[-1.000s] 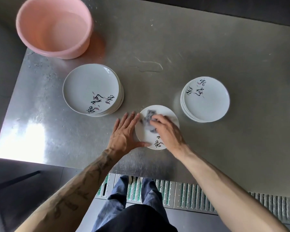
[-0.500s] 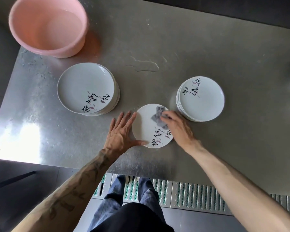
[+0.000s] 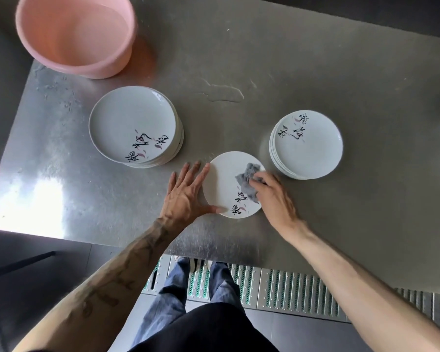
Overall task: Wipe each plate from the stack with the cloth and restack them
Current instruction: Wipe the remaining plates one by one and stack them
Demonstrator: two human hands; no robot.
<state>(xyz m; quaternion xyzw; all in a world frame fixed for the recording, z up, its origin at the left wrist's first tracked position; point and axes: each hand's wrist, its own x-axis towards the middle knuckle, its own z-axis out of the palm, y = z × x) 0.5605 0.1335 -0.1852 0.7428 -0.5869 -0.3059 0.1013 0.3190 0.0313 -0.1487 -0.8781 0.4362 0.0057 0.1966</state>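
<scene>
A single white plate [image 3: 222, 184] with black brush lettering lies flat on the steel table near the front edge. My right hand [image 3: 274, 196] holds a crumpled grey cloth [image 3: 247, 180] against the plate's right half. My left hand [image 3: 186, 194] lies flat on the table, fingers straight against the plate's left rim and thumb under its near edge. A taller stack of like plates [image 3: 132, 123] stands to the left. A second stack of plates [image 3: 313, 153] stands to the right, close to my right hand.
A pink plastic basin [image 3: 74, 34] stands at the table's far left corner. A small puddle of water [image 3: 224, 94] lies on the steel table [image 3: 315, 59] behind the plates. Beyond the near edge are my legs and a grated floor.
My right hand has carried the cloth from the plate's upper left across to its right side. My left hand has kept its place at the plate's left rim.
</scene>
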